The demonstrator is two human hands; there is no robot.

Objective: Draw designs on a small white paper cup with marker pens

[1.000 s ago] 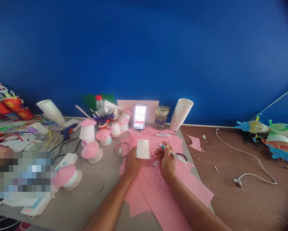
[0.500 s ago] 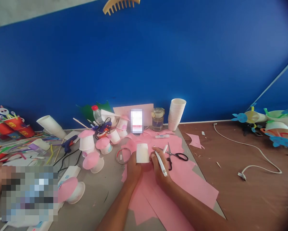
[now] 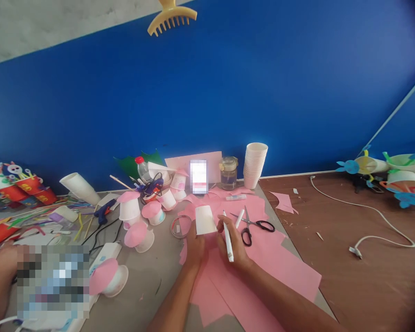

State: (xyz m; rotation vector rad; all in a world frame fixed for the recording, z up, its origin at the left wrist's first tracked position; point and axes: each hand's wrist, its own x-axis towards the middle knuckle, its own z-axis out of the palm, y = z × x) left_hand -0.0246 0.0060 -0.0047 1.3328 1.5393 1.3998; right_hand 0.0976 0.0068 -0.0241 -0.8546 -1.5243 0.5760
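Note:
A small white card or piece of paper [image 3: 205, 219] is gripped at its lower edge by my left hand [image 3: 195, 251]. My right hand [image 3: 237, 249] holds a white marker pen [image 3: 228, 240] just right of the card, its tip pointing up and away from me. Pink paper sheets [image 3: 279, 263] lie beneath both hands. Beyond the right hand rest a short white stick-like piece [image 3: 239, 218] and black-handled scissors [image 3: 250, 224] with the blades apart. A roll of tape [image 3: 180, 227] lies left of the card.
White cups with pink paper tops [image 3: 136, 235] stand to the left, near a blue glue gun [image 3: 101, 212]. At the back are a lit phone [image 3: 199, 177], a glass jar [image 3: 228, 174] and stacked paper cups [image 3: 255, 166]. Another person's hand [image 3: 3, 267] is at far left. A white cable [image 3: 376, 221] lies right.
The view has tipped up slightly, so the table scene sits a little lower and further right. The white card leans more to the left, and the marker is more upright in my right hand.

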